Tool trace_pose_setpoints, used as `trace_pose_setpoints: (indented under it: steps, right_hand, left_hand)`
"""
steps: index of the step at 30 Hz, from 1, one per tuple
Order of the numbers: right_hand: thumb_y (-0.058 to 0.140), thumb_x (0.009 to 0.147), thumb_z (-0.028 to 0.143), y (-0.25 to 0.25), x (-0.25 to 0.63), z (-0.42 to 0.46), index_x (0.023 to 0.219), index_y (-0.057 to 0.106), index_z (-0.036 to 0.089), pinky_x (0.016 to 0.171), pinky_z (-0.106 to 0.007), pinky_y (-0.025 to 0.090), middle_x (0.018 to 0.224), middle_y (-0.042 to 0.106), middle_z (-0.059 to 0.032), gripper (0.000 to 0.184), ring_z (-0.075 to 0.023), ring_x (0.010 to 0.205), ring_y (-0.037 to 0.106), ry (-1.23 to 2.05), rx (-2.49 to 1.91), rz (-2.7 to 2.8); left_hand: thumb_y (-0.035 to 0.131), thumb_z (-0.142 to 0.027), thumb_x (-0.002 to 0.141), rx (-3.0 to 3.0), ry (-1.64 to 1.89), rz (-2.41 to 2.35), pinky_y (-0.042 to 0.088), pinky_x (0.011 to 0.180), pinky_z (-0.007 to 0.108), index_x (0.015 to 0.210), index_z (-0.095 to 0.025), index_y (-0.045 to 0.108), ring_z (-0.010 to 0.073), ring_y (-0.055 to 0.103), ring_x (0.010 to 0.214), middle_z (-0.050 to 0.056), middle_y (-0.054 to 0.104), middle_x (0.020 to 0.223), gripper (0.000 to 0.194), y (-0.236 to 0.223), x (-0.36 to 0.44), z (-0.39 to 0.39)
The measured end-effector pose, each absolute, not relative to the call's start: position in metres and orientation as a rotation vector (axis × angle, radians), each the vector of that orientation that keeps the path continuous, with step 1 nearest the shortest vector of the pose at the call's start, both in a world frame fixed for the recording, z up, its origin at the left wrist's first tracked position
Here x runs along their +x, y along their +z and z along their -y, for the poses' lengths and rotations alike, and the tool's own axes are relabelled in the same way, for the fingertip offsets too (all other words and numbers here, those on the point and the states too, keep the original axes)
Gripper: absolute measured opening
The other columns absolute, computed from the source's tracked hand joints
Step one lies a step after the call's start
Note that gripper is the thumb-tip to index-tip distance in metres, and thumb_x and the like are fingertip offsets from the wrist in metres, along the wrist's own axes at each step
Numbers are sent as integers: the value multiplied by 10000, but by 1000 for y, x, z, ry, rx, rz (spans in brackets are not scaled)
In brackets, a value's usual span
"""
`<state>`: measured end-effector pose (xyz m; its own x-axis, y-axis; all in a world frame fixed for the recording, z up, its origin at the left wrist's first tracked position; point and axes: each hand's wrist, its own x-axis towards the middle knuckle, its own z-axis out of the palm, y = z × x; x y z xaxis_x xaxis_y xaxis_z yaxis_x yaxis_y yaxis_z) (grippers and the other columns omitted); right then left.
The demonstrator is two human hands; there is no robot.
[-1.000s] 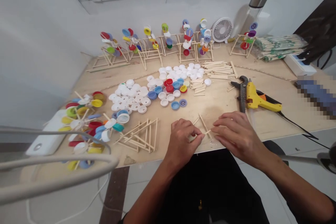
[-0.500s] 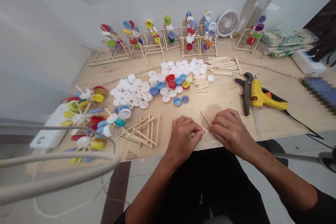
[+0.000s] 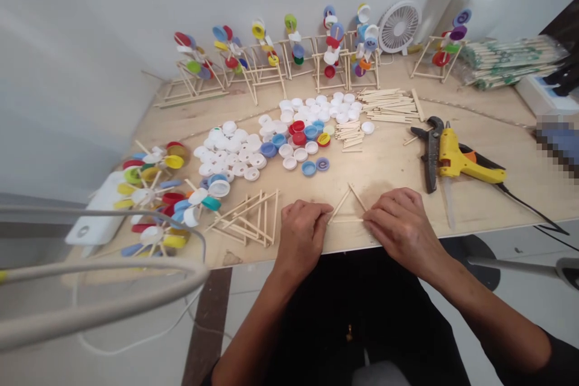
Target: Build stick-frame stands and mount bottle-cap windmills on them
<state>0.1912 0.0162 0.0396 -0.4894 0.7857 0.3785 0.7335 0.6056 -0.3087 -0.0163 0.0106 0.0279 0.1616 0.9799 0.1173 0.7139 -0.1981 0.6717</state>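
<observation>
- Left hand (image 3: 301,235): curled, knuckles up, its fingertips just beside the triangle's lower left end; cannot tell whether it grips.
- Right hand (image 3: 400,229): fingers slightly curled, their tips at the triangle's lower right corner; cannot tell whether it grips.
- Stick triangle (image 3: 348,207): thin, smooth wooden sticks, lying flat between the hands on the plywood table (image 3: 384,169), near its front edge.
- Stick frames (image 3: 246,224): angular, heaped left of the left hand.
- Pinwheels (image 3: 154,193): round plastic caps on stick spokes, further left.
- Yellow glue gun (image 3: 459,160): glossy, right, beside black-handled pliers (image 3: 431,154).
- Caps (image 3: 230,151): ribbed, mostly white, in loose heaps beyond the hands.
- Loose sticks (image 3: 389,105): straight, stacked beyond the caps.
- Cap towers (image 3: 332,45): colourful, on wooden stands along the wall.
</observation>
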Motion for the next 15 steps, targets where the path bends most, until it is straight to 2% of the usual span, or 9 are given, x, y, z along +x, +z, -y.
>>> trace_pose_setpoints:
  steps: [15]
  right_hand:
    - [522, 887, 176, 39, 182, -11, 787, 656, 183, 906, -401, 298, 747, 624, -25, 168, -170, 840, 508, 93, -1259, 2366]
  left_hand:
    - [499, -128, 849, 1931, 756, -1631, 364, 898, 418, 894, -217, 650, 192, 595, 879, 8, 696, 869, 181, 27, -15, -9]
